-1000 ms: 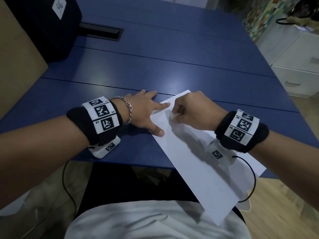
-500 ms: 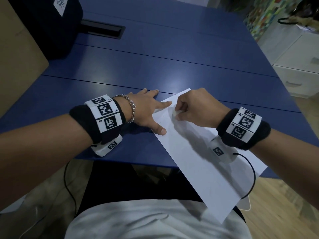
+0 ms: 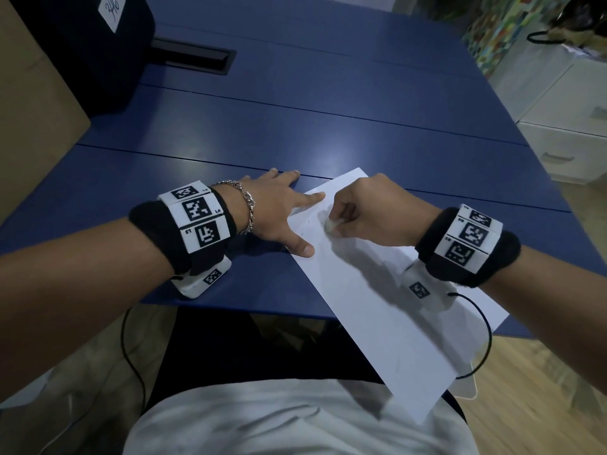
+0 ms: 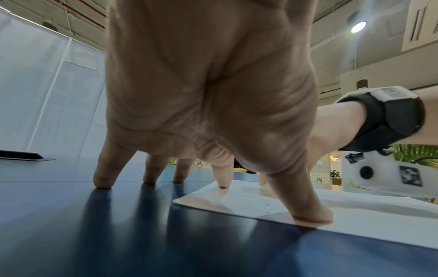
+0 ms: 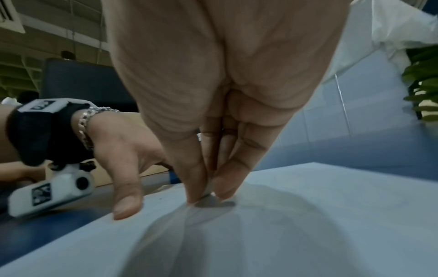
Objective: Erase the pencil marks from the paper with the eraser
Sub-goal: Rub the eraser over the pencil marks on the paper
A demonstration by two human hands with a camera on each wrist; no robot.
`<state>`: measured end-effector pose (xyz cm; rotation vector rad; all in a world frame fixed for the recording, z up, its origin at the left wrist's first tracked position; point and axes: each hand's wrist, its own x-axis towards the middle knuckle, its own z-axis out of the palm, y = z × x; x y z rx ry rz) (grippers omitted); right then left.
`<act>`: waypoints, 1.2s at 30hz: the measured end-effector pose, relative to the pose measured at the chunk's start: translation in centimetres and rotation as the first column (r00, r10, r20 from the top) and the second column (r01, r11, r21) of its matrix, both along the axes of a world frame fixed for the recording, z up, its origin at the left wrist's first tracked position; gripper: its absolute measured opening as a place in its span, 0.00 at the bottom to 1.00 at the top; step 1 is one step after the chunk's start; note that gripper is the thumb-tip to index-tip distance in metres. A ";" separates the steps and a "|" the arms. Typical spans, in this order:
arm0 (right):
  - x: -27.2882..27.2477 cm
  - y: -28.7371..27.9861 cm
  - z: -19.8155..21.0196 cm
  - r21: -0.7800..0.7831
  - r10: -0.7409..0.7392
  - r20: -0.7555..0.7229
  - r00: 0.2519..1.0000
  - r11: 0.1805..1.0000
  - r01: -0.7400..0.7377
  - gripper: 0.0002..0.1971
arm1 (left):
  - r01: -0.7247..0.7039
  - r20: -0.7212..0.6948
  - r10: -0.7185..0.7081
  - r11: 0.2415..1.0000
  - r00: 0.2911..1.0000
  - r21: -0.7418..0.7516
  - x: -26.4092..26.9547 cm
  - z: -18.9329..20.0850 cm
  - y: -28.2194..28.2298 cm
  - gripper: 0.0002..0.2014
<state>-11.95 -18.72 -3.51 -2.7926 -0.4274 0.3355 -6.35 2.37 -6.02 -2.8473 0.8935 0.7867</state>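
A sheet of white paper (image 3: 387,300) is lying slantwise on the blue table (image 3: 295,126), its near end hanging past the table's edge over the person's lap. The right hand (image 3: 371,211) is curling over the paper's far end, thumb and fingertips pinching a small pale eraser (image 3: 330,224) and holding it down on the sheet. In the head view only a blurred whitish corner of the eraser is peeking out below the knuckles; in the right wrist view it is almost wholly hidden between the thumb and forefinger, showing as a thin light sliver (image 5: 208,189) above its own shadow. In the left wrist view it is a dim lump (image 4: 266,191) half covered by the left thumb.

The left hand (image 3: 276,211) is spreading flat and gripping nothing: forefinger and thumb are pressing on the paper's left edge, while the other three fingertips are resting on the bare table just beside the sheet. A chain bracelet (image 3: 244,205) is circling that wrist next to the marker band.

The pencil marks (image 4: 255,200) are hard to make out: a few faint dark specks and thin strokes between the left forefinger and thumb, just beside the eraser. In the head view they are reading as tiny dots only, and what they form cannot be told.

At the table's far left corner a dark case with a white handwritten label (image 3: 111,11) is cut off by the frame. A black cable slot (image 3: 193,55) is sitting beside it.
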 end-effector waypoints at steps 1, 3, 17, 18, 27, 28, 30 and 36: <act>0.4 -0.1 0.1 -0.017 -0.004 0.013 1.000 1.000 0.004 0.07 | 0.002 0.003 -0.002 1.000 1.000 0.000 0.0 0.0 0.0 0.59; 1.2 -0.1 0.1 -0.042 -0.032 0.064 0.997 0.999 0.034 0.07 | 0.001 0.006 -0.001 1.000 1.000 -0.005 -0.1 0.1 0.0 0.58; 1.3 -0.1 -0.2 -0.067 -0.049 0.164 0.985 0.996 0.061 0.04 | -0.007 0.003 0.007 1.000 1.000 0.001 -0.1 0.1 0.0 0.58; 1.1 -0.1 -0.3 -0.070 -0.038 0.167 0.985 0.996 0.051 0.03 | -0.006 0.005 0.006 1.000 1.000 0.004 -0.1 0.1 -0.1 0.58; 0.9 -2.8 0.6 -0.013 -0.104 0.113 0.988 0.994 0.106 0.06 | 0.014 0.002 -0.014 1.000 1.000 0.000 0.1 0.2 -0.1 0.57; 0.7 -3.4 0.6 -0.024 -0.115 0.115 0.987 0.993 0.119 0.06 | 0.023 0.003 -0.023 1.000 1.000 -0.001 0.3 0.3 -0.1 0.57; 0.0 -4.3 0.5 -0.044 -0.119 0.100 0.988 0.991 0.124 0.06 | 0.030 0.001 -0.030 1.000 1.000 -0.008 1.0 0.6 0.1 0.57; -1.9 -5.0 0.4 -0.016 -0.099 0.045 0.994 0.995 0.099 0.06 | 0.031 -0.016 -0.031 0.998 0.999 -0.054 1.6 1.7 -0.4 0.46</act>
